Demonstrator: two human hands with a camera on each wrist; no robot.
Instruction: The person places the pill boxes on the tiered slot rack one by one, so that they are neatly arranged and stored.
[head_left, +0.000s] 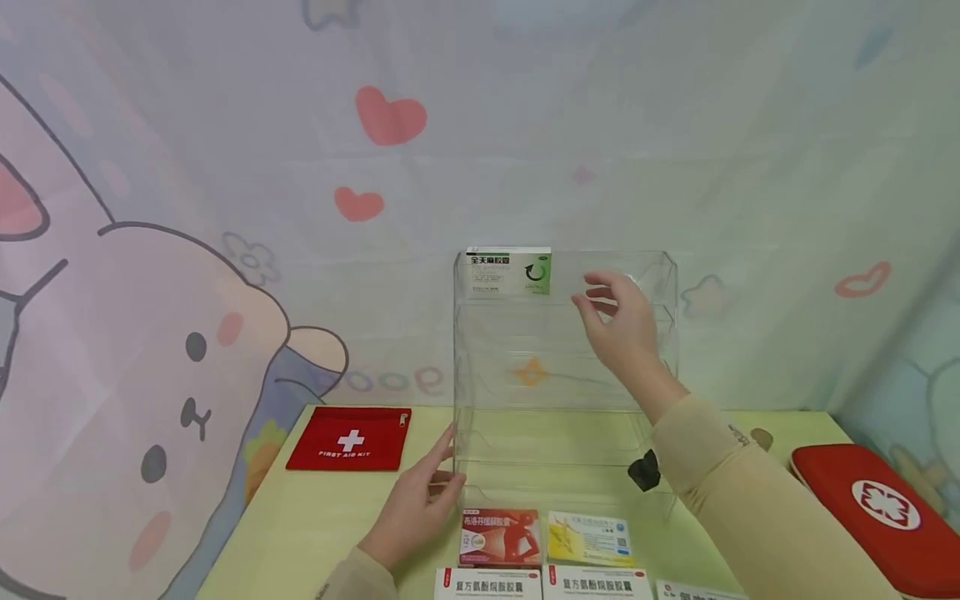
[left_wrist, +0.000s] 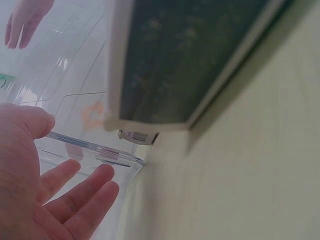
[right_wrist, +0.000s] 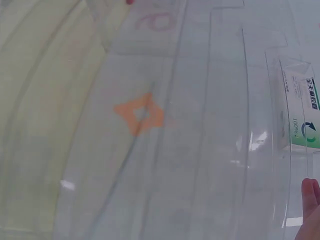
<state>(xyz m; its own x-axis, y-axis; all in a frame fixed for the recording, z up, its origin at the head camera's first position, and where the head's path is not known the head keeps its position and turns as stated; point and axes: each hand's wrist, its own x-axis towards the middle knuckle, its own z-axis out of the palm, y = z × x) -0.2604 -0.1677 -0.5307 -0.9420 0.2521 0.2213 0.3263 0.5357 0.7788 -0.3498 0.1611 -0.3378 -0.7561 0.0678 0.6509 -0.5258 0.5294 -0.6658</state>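
Observation:
A clear tiered rack [head_left: 551, 436] stands upright against the backdrop. My left hand [head_left: 422, 502] loosely grips its left side edge, with the thumb and fingers [left_wrist: 92, 192] on either side of the clear panel in the left wrist view. A white-and-green medicine box [head_left: 510, 273] stands in the rack's top tier at the left. To the right of this box, my right hand [head_left: 622, 321] is raised in front of the upper tiers, with bent, parted fingers and nothing between them. In the right wrist view only its fingertips show at the right edge, below the box.
Before the rack lie a red medicine box [head_left: 498, 537], a yellow-and-white box [head_left: 589, 540] and several white boxes [head_left: 489, 585]. A red first aid pouch [head_left: 348, 439] lies left; a red case [head_left: 873, 512] lies right. A black object [head_left: 643, 472] sits by the rack's lower right.

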